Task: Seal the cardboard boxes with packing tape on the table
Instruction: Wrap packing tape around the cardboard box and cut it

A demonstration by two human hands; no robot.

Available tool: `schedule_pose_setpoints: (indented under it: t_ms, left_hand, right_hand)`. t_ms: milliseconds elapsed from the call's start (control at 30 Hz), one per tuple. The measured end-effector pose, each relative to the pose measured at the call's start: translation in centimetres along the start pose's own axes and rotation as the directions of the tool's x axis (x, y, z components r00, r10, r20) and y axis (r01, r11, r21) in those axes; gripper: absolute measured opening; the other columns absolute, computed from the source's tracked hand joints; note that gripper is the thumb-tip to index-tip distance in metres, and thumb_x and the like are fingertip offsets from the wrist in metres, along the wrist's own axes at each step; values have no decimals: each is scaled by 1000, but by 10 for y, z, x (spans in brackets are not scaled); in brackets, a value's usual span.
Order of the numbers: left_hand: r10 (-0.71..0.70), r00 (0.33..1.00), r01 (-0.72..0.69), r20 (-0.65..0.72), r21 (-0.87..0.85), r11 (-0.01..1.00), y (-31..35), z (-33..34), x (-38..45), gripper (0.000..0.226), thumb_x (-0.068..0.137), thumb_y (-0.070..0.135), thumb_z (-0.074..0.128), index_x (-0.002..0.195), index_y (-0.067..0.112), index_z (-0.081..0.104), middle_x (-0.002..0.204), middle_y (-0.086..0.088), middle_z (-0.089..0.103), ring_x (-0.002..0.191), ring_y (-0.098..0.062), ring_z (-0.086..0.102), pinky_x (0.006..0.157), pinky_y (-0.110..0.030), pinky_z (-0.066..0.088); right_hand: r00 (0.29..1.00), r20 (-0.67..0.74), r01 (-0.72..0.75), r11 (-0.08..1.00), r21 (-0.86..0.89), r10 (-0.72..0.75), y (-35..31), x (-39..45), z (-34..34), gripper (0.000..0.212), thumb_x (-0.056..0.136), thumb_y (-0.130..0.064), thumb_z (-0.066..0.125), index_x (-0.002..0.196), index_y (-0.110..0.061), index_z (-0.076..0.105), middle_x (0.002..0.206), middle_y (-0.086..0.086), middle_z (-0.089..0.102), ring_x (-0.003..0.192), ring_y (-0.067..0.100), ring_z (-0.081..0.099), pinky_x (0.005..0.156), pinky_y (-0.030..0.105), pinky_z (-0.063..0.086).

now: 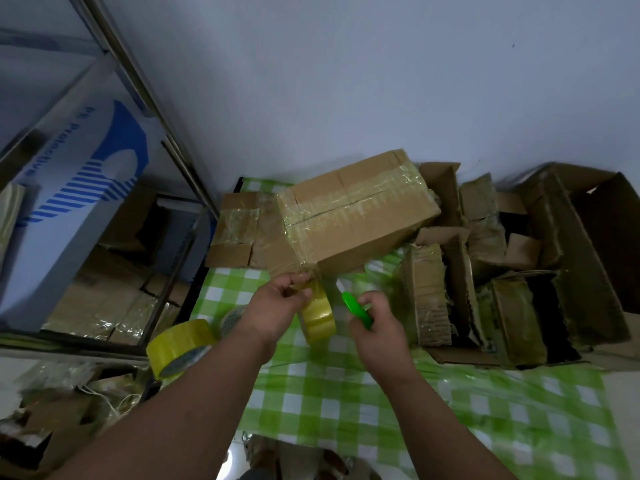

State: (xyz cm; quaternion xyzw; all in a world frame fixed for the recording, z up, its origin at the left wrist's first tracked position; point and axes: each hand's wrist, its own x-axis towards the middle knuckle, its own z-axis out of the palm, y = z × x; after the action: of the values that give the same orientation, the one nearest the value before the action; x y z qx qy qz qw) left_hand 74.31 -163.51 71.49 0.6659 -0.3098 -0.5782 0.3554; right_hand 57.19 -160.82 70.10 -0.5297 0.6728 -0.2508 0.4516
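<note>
Both forearms reach in from the lower edge over the green-checked bench [346, 410]. Left hand [277, 306]: fingers curled, pinching the strip of tape where it leaves the near lower corner of the cardboard box [356, 216], with the yellow tape roll [317, 318] hanging just below the pinch. Right hand [381, 327]: fingers clenched round a green cutter [356, 308], its tip pointed up toward the strip between roll and box.

The box sits tilted on the far side of the bench, its top seam already covered by a band of tape that wraps over both ends. A spare tape roll [181, 346] lies at the left edge; an open carton of further boxes [571, 258] stands to the right.

Step in hand, by judgement: severing the tape after the seam run. The next move calls for the strip kept taut by the left hand while the blade crosses it close to the box, then the loose end pressed flat against the cardboard.
</note>
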Motion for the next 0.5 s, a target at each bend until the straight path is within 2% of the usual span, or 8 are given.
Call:
schedule_pose_setpoints:
  t_ms: [133, 233, 333, 500]
  left_hand:
    - [-11, 1000, 10, -10, -24, 1000, 0, 1, -1, 24, 91, 7, 66, 108, 24, 70, 80, 2, 64, 78, -10, 62, 71, -20, 45]
    - [-20, 1000, 20, -12, -36, 999, -2, 2, 0, 25, 88, 5, 68, 106, 23, 70, 70, 5, 63, 67, -5, 61, 73, -21, 46]
    - [-22, 1000, 21, -9, -50, 999, -3, 3, 1, 27, 85, 3, 71, 103, 22, 71, 68, 4, 61, 66, -8, 60, 82, -28, 45]
    - [-16, 1000, 15, -14, -105, 994, -8, 3, 0, 22, 83, 1, 72, 95, 20, 71, 74, -2, 64, 74, -16, 62, 79, -32, 48]
  right_hand:
    - [992, 25, 121, 992, -42, -120, -14, -5, -17, 23, 93, -25, 64, 85, -40, 48, 75, -4, 56, 58, 7, 48, 55, 31, 40]
    - [980, 60, 199, 969, -147, -192, -24, -4, -24, 8, 91, -30, 64, 95, -35, 59, 79, -8, 58, 65, 13, 54, 57, 31, 41]
    - [957, 81, 290, 914, -283, -278, -37, -2, -27, 14, 89, -31, 65, 102, -27, 65, 88, -8, 64, 75, 16, 58, 62, 29, 42]
    - [930, 144, 365, 813, -455, -337, -62, 1, -27, 23, 90, -34, 60, 111, -26, 64, 100, 3, 67, 90, 28, 62, 70, 37, 50]
